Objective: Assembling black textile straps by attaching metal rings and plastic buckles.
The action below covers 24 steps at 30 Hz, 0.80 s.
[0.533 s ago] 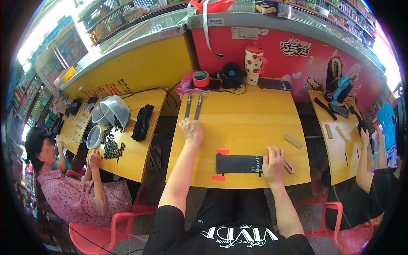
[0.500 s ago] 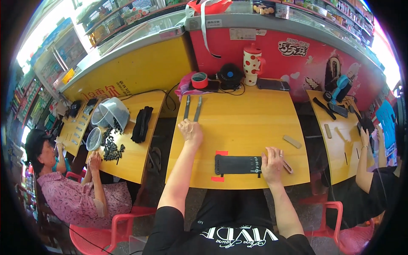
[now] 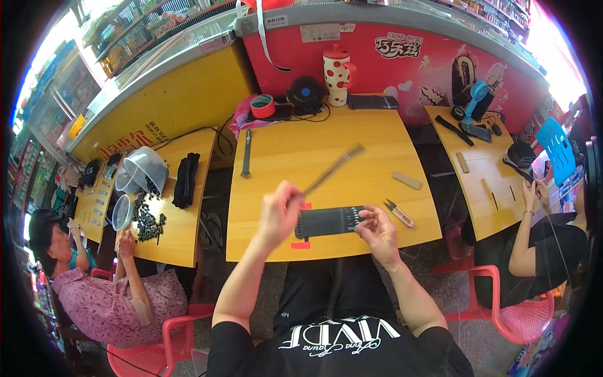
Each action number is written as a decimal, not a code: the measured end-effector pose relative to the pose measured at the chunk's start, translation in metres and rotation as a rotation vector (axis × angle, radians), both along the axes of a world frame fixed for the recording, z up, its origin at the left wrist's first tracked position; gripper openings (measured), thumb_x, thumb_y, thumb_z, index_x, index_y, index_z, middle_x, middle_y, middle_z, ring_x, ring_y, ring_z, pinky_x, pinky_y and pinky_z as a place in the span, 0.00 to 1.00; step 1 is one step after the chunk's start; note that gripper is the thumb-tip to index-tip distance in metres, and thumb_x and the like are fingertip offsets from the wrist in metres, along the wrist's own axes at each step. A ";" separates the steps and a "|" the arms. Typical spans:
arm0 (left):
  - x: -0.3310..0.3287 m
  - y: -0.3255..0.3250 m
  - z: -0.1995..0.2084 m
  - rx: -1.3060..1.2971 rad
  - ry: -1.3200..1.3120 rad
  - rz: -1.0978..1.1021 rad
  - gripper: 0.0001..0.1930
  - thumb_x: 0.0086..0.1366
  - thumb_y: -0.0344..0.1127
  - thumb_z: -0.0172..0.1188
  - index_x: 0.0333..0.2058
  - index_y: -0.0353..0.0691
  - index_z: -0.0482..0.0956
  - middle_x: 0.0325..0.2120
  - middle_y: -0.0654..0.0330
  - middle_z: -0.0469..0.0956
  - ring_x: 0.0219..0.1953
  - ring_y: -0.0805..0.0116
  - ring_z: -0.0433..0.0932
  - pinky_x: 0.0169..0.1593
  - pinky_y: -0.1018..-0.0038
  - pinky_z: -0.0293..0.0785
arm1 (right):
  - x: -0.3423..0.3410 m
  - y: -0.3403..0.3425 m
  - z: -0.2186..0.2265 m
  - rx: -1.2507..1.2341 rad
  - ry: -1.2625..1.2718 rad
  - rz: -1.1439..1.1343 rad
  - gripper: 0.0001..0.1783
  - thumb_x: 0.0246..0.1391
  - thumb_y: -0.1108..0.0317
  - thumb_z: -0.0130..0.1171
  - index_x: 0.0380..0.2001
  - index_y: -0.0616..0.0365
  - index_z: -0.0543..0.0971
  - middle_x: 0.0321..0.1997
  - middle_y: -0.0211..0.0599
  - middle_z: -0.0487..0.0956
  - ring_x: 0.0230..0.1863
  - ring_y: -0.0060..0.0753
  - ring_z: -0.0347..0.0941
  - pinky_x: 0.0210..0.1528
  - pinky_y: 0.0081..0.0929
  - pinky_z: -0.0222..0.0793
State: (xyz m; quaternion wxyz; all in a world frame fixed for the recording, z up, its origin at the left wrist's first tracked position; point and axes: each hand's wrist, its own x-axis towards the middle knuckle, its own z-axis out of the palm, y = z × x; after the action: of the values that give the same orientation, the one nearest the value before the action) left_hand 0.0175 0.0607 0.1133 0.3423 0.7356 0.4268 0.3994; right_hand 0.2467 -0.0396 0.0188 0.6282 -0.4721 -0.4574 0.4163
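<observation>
My left hand (image 3: 279,212) is raised over the front of the table, closed round one end of a narrow dark strap (image 3: 333,168) that slants up to the right, blurred by motion. Beneath and beside it lies a black flat rectangular piece (image 3: 326,222) with a row of small pale marks near its right end. The fingers of my right hand (image 3: 380,232) are pinched at that right end and partly hide it. Red tape (image 3: 300,245) shows at the piece's lower left edge. A second dark strap (image 3: 246,154) lies at the table's left side.
Thread snips (image 3: 400,213) and a beige block (image 3: 407,180) lie at right. Along the back stand red tape roll (image 3: 262,107), black fan (image 3: 306,94), spotted tumbler (image 3: 337,75) and dark pouch (image 3: 374,102). People work at side tables; the left one holds black parts (image 3: 149,217).
My left hand has picked up one of the two straps and brought it toward the black piece. My right hand has moved from beside the snips to the piece's right end. The view has shifted.
</observation>
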 end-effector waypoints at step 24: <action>-0.027 -0.078 -0.069 -0.608 -0.433 0.157 0.04 0.58 0.22 0.65 0.33 0.32 0.82 0.24 0.64 0.80 0.25 0.82 0.75 0.28 0.85 0.70 | 0.017 -0.034 0.016 -0.157 -0.150 -0.135 0.09 0.51 0.84 0.60 0.36 0.66 0.80 0.28 0.29 0.73 0.24 0.17 0.70 0.27 0.13 0.65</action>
State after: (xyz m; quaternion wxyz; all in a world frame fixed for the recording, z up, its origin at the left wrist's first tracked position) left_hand -0.0091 -0.0172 0.0441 0.5957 0.4641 0.4986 0.4257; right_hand 0.2638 -0.0732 0.0348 0.5801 -0.5793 -0.4362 0.3710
